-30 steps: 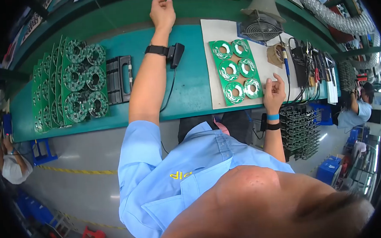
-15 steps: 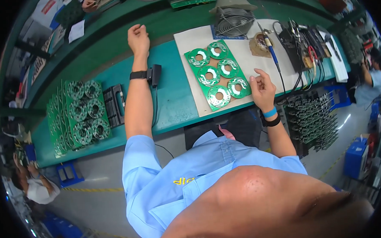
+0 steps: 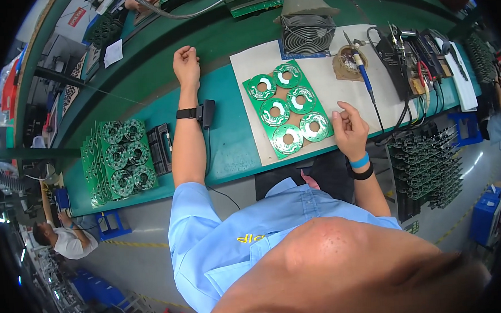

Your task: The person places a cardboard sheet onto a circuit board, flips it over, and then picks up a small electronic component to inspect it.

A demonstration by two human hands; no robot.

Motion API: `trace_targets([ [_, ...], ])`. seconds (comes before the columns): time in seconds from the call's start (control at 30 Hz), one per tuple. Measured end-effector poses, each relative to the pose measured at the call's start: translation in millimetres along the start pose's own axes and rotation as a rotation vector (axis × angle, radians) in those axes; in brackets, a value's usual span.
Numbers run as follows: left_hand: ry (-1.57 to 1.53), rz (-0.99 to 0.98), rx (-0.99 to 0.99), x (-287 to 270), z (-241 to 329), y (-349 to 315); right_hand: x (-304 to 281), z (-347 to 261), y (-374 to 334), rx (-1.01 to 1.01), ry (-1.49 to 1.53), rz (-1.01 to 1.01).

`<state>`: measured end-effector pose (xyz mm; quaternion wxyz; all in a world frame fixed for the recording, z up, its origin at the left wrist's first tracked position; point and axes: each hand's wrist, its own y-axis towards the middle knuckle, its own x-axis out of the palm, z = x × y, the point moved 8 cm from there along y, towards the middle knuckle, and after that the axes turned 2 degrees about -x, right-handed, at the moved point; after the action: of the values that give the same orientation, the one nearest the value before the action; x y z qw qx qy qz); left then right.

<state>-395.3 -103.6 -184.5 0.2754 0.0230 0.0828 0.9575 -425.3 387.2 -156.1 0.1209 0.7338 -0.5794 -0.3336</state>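
So the green circuit panel [image 3: 285,106] was lying flat on the pale sheet [image 3: 349,89] on the green bench [image 3: 227,140], with its six ring-shaped boards in two columns of three and the silvery-white pattern facing up. Its long axis ran away from the person on a slant: far end leaning to the left, near end kicked over to the right, close to the bench's front edge. Right hand [image 3: 351,133] was just beside the near right corner, fingers loosely bent with nothing between them, so no grip on the panel; can't tell if the thumb side was brushing the edge. Basically the panel sat left of that hand and reached farther away. Left hand [image 3: 186,69] was up over the far side of the bench, fingers curled, and I honestly can't tell if it was fully closed. From there, the panel was well off to the right and mostly nearer the body. The blue-handled soldering iron [image 3: 359,63] sat beyond the right hand.
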Motion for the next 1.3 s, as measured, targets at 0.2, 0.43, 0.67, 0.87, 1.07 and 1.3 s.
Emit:
trace_targets([
  [0.2,-0.004,-0.027,0.005,2,0,-2,0,1,0,0.012,0.007,0.0],
  [0.43,0.008,-0.026,-0.007,1,-3,-2,1,4,-2,0.012,-0.011,-0.062],
  [0.67,0.063,-0.031,0.038,2,-1,-3,3,4,1,0.056,0.035,-0.088],
  [0.87,0.07,-0.043,0.002,4,1,-4,0,2,-1,0.002,0.009,-0.074],
  [1.07,0.04,-0.038,0.002,1,-1,-2,1,2,2,0.013,0.015,-0.062],
  [1.3,0.019,-0.051,0.011,5,0,-1,2,4,0,0.01,-0.002,-0.054],
])
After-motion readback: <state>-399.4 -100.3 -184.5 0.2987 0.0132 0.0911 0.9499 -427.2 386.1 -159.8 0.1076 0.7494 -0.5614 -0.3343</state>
